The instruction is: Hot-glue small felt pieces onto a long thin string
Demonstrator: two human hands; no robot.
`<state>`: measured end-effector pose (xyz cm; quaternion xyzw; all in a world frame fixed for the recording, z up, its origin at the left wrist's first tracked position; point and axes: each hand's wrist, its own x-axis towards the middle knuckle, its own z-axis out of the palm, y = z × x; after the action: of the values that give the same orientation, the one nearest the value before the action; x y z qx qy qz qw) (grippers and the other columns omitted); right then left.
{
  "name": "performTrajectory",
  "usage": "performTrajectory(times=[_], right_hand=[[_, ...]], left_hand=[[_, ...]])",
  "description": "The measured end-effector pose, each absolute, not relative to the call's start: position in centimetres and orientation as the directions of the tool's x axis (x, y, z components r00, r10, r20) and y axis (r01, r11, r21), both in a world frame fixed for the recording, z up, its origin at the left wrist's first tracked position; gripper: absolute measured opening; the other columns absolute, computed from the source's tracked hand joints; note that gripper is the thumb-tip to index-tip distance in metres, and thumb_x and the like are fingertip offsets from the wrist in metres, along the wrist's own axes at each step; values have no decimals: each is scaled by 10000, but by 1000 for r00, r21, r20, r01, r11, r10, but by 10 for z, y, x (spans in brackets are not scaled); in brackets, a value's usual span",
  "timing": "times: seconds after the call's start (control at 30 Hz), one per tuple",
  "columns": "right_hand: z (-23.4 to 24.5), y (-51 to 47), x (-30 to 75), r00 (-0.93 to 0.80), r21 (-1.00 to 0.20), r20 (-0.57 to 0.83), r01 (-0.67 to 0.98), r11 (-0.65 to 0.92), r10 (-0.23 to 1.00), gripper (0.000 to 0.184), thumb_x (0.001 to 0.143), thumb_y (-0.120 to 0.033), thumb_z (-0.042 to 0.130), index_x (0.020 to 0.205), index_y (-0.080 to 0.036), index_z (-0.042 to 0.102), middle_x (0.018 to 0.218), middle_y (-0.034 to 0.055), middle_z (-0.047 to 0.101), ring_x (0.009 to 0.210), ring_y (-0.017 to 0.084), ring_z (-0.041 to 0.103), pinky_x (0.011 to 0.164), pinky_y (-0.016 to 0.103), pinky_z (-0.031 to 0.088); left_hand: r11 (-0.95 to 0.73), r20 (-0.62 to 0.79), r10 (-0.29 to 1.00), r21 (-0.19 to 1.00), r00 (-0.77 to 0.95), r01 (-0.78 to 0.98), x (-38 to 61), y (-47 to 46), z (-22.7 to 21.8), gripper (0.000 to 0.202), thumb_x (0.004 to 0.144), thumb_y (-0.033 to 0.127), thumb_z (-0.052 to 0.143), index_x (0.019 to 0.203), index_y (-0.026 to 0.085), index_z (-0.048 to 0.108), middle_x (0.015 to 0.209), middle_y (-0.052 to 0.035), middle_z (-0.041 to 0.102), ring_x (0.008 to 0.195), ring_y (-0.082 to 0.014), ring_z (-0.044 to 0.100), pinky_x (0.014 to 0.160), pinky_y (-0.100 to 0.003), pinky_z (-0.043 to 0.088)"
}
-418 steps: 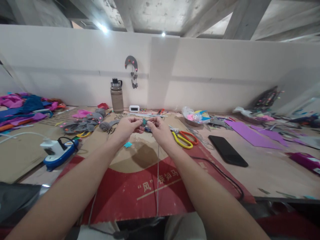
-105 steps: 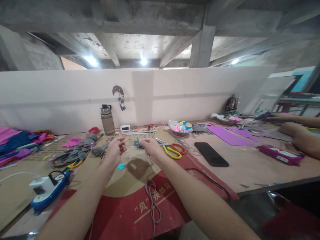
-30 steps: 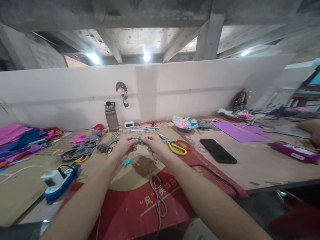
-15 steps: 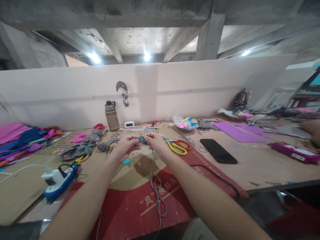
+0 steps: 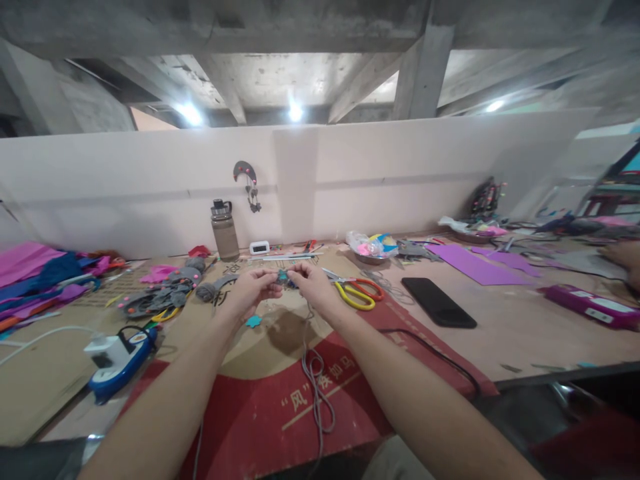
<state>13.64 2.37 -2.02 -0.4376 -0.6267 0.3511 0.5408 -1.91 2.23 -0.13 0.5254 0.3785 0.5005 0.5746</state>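
My left hand (image 5: 254,291) and my right hand (image 5: 311,285) meet above the table, both with fingers pinched on a small teal and dark felt piece (image 5: 283,279) held between them. A grey cord (image 5: 314,373) hangs down from the piece and lies looped on the red and tan cardboard (image 5: 280,393) under my arms. A loose teal felt bit (image 5: 253,321) lies on the cardboard just below my left hand.
Yellow and red scissors (image 5: 356,293) lie right of my hands, a black phone (image 5: 439,311) further right. A blue and white glue gun (image 5: 117,353), grey felt scraps (image 5: 165,297), a bottle (image 5: 225,231), purple sheets (image 5: 475,264) and another person's hand (image 5: 623,257) surround the spot.
Over the last second my hands stayed together on the small piece, shifting slightly. Earlier they were apart; the cord now lies looped on the cardboard.
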Motion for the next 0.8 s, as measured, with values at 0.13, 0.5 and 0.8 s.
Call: performTrajectory(times=[0.13,0.5,0.8], right_hand=[[-22,24,137,-10,-898,406,182,401,914,208,720,-364,540,799,-177,585,593,-41,478,535,94,400,511,221,319],[-19,22,139,2,-848,476,269,458,880,186,740,-362,522,758,-185,574,588,-47,448,552,101,392,545,233,320],[-18,18,139,7,-766,590,319,558,807,123,768,-289,498,847,-195,488,681,-42,464,633,114,446,610,237,358]], left_hand=[[-44,80,976,983,201,-180,-19,21,1,185,625,203,721,754,107,630,647,-37,628,528,-109,588,547,-257,528],[-75,92,972,993,218,-86,-18,16,2,238,604,267,738,766,121,643,562,-1,569,508,-91,525,491,-222,469],[-110,137,978,979,157,-169,-16,17,2,251,570,250,758,732,111,625,599,-8,592,520,-91,550,537,-240,509]])
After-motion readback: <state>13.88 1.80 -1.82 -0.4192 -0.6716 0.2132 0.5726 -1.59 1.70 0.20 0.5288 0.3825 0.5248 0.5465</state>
